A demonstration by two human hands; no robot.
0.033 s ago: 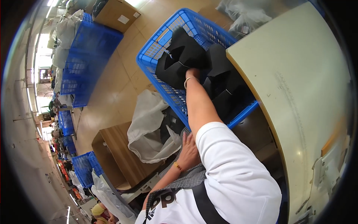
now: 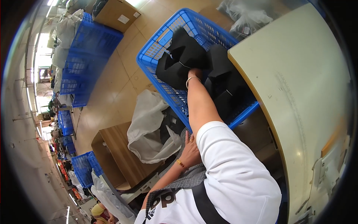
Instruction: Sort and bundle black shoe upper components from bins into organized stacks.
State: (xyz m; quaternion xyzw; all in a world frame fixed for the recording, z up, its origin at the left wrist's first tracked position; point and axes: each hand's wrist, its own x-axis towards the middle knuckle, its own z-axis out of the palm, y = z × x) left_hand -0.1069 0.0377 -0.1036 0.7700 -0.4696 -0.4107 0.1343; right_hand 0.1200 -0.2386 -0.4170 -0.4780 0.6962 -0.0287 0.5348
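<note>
— Arms first: where does each one go?

— Right arm stretches straight out from a white sleeve, and the right hand [image 2: 194, 72] is pushed down among black fabric pieces [image 2: 182, 59] in a blue plastic crate [image 2: 156, 48]. A thin bangle sits on that wrist. The fingers are buried in the cloth, so I cannot tell whether they grip a piece or merely press on it.

— And the other hand?

— Left hand [image 2: 191, 151] rests low, close to the body, fingers loosely curled and lying on grey checked cloth [image 2: 186, 175] at the lap. It holds nothing that I can see. There is a ring on one finger and a beaded band at the wrist.

— Where do the black pieces lie, exactly?

— Heaped in the crate's right half, against the edge of a cream worktable [image 2: 298, 86]. The crate stands on the floor, tilted in the view, just left of that table.

— What surrounds it?

— A white plastic bag [image 2: 149, 130] slumps over a low wooden bench [image 2: 112, 153], just beside the left hand. Tan floor [image 2: 119, 86] runs beyond, with more blue crates [image 2: 89, 48] stacked further off, a cardboard box [image 2: 115, 15] near them and clear bags [image 2: 250, 16] at the top.
</note>
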